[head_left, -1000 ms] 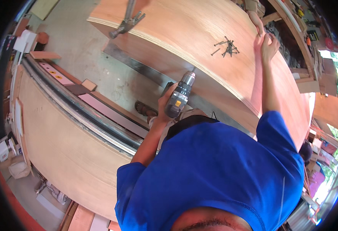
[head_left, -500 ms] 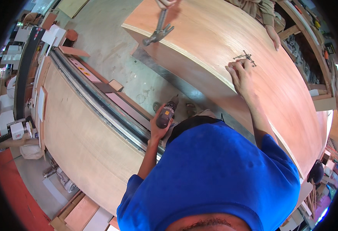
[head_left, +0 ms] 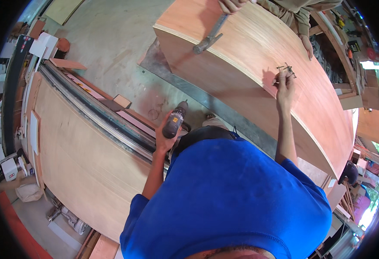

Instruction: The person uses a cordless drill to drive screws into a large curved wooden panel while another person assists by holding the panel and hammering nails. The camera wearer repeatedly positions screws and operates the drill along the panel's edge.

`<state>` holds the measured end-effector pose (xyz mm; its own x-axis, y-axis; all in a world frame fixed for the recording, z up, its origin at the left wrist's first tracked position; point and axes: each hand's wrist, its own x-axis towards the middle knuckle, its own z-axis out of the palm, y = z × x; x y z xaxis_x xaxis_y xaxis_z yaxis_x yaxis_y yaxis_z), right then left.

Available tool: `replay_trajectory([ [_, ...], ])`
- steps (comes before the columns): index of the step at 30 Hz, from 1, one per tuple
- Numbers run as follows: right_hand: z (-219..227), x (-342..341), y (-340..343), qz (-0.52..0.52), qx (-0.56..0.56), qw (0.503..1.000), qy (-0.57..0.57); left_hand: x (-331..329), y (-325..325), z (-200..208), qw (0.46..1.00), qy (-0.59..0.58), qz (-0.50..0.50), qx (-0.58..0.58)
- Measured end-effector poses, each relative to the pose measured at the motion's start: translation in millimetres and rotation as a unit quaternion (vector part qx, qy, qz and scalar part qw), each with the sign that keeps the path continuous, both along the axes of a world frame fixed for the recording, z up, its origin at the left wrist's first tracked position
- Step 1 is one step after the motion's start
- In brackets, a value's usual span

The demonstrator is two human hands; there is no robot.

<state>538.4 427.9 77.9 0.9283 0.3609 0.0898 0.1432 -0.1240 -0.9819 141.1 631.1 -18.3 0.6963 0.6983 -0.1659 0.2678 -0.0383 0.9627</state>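
Far left: one white-and-black machine (head_left: 10,169), beside a stretch of pale wooden panel (head_left: 81,159), broad, flat, its edges bowed by the lens. Along the panel's far edge: one rail (head_left: 98,115), dark and silver, long.

Left of centre: left hand (head_left: 162,134), fingers closed around the handle of one cordless drill (head_left: 175,120), dark body, yellow mark, chuck pointing up and away from the wearer, over the grey floor (head_left: 111,47).

Centre, lower: one blue shirt (head_left: 228,194), worn. Centre, upper: one claw hammer (head_left: 210,41), grey, held by another person's hand (head_left: 232,5), its head at the front edge of the plywood box (head_left: 237,47); touching or apart, cannot tell.

Right of centre: right hand (head_left: 286,90), above the box top, fingers bent and nearly together; whether anything is pinched, cannot tell. Just beyond the fingertips: small pile of dark screws (head_left: 290,69), lying on the box.

Farther right: a second co-worker's hand (head_left: 307,46), below a tan sleeve (head_left: 302,23), near the box's far edge.
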Motion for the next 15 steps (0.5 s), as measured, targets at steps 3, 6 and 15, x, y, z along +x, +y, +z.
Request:
replay_trajectory([
  [3,-4.5,-59.6,28.8,0.018,0.092,0.983,0.157,-4.0,32.0,6.3,0.999,-0.007,-0.036,-0.003],
  [6,-8.0,-109.8,53.7,0.028,0.123,0.957,0.260,-4.5,53.0,3.8,0.998,-0.027,-0.051,0.032],
  [15,-68.1,-170.6,128.0,0.029,0.116,0.857,0.501,24.1,75.4,35.3,0.984,-0.066,-0.162,0.012],
])
